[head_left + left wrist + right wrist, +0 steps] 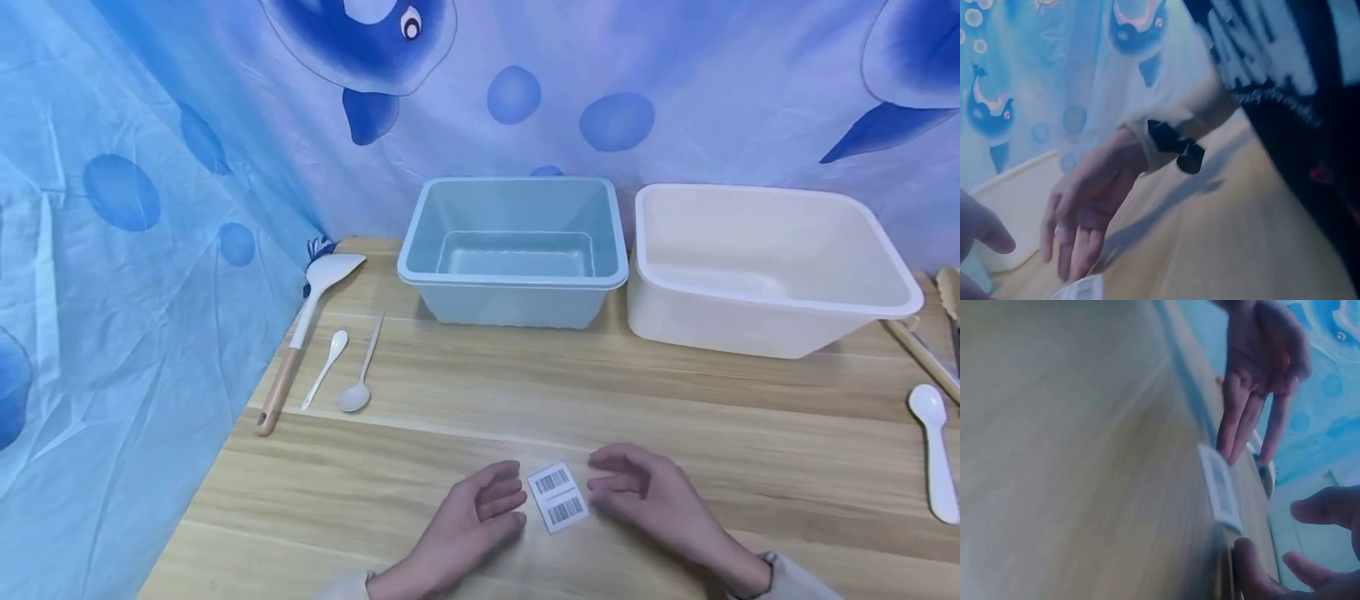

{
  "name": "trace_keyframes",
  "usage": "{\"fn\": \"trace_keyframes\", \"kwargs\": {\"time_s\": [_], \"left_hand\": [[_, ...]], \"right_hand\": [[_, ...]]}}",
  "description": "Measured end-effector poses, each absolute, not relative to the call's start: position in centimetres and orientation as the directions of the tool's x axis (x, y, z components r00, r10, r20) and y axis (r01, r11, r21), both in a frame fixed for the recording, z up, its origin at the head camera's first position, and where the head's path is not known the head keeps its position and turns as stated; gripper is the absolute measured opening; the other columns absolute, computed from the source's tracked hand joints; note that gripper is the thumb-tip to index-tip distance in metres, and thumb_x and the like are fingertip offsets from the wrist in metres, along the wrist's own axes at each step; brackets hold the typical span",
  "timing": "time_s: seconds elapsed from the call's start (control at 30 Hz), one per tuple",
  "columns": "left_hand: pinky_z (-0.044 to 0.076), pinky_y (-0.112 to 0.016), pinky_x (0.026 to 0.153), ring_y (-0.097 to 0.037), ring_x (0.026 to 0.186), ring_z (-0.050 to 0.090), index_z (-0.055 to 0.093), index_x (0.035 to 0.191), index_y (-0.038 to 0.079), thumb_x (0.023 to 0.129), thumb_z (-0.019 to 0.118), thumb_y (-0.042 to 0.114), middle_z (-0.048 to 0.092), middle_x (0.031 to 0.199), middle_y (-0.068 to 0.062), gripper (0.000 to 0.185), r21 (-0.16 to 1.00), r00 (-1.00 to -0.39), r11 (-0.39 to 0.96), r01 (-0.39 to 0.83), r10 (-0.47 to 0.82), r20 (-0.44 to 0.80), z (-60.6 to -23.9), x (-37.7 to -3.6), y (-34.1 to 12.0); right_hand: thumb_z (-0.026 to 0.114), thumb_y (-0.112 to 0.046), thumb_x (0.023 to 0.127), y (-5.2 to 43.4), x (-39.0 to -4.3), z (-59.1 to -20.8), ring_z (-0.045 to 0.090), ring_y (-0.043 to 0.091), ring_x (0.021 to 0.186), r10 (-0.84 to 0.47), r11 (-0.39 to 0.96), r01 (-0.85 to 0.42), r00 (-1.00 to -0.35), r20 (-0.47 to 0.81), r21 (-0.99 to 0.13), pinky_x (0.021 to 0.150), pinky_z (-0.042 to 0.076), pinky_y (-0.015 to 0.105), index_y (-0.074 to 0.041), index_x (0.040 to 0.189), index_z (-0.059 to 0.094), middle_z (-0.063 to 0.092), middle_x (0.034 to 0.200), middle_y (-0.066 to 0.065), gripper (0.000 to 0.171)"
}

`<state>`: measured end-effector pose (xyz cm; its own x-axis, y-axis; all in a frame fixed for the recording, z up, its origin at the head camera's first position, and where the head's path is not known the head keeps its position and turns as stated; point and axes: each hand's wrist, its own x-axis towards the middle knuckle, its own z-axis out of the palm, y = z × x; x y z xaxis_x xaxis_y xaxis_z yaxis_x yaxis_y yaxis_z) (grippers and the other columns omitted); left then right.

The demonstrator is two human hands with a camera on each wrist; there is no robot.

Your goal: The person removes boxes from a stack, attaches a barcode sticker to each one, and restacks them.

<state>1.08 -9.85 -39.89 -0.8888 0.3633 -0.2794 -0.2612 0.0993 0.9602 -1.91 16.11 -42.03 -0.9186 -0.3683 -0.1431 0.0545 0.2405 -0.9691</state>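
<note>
Barcode label [558,497] flat on the tabletop [450,392] between 2 hands
The left hand [472,517] lies just beside its left edge and the right hand [648,492] just beside its right, both with fingers loosely curled and relaxed, holding nothing. Behind stand a pale blue tub [515,250] and a white tub [765,267] side by side; a spatula [303,333] and 2 spoons [341,371] lie well apart at far left, another white spoon [933,446] at far right

Two barcodes printed on a white label [558,497] lying on the bench [420,417]; digits under them too small to read.
</note>
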Motion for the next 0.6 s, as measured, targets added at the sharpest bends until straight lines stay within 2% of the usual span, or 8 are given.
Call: {"fn": "trace_keyframes", "kwargs": {"time_s": [0.17,0.33,0.47,0.6], "left_hand": [[0.050,-0.030,0.099,-0.045,0.128,0.049,0.033,0.141,-0.013,0.089,0.061,0.005,0.046,0.137,-0.036,0.061,0.960,-0.889,0.035,-0.278,0.368,-0.271,-40.0,1.5,-9.4],[0.047,-0.037,0.103,-0.045,0.128,0.049,0.035,0.140,-0.013,0.088,0.060,0.002,0.046,0.137,-0.037,0.059,0.956,-0.894,0.005,-0.293,0.355,-0.275,-40.1,1.5,-9.3],[0.045,-0.041,0.105,-0.045,0.129,0.048,0.036,0.139,-0.012,0.088,0.060,0.003,0.046,0.137,-0.036,0.058,0.950,-0.888,-0.020,-0.313,0.360,-0.285,-40.3,1.6,-9.1],[0.046,-0.040,0.104,-0.044,0.129,0.049,0.038,0.139,-0.010,0.089,0.060,0.004,0.047,0.137,-0.034,0.056,0.944,-0.876,-0.031,-0.329,0.382,-0.293,-40.4,1.6,-8.7]], "right_hand": [[0.071,-0.011,0.085,15.5,-1.9,-42.2,0.072,0.017,0.095,-0.400,0.167,0.160,-0.891,-0.215,-0.973,0.081,0.056,0.023,0.010,0.122,0.054,0.061,0.120,0.030,0.046],[0.070,-0.009,0.085,14.9,-2.1,-42.4,0.072,0.018,0.092,-0.428,0.166,0.151,-0.879,-0.209,-0.974,0.078,0.058,0.025,0.011,0.118,0.057,0.065,0.113,0.029,0.040],[0.071,-0.011,0.083,14.4,-2.2,-42.5,0.070,0.009,0.083,-0.441,0.312,0.032,-0.880,-0.174,-0.950,0.072,0.057,0.023,0.001,0.106,0.066,0.072,0.097,0.015,0.026],[0.073,-0.012,0.082,14.2,-2.2,-42.6,0.065,0.002,0.073,-0.429,0.431,-0.090,-0.896,-0.116,-0.898,0.064,0.054,0.021,-0.008,0.094,0.070,0.072,0.084,0.001,0.013]]}}
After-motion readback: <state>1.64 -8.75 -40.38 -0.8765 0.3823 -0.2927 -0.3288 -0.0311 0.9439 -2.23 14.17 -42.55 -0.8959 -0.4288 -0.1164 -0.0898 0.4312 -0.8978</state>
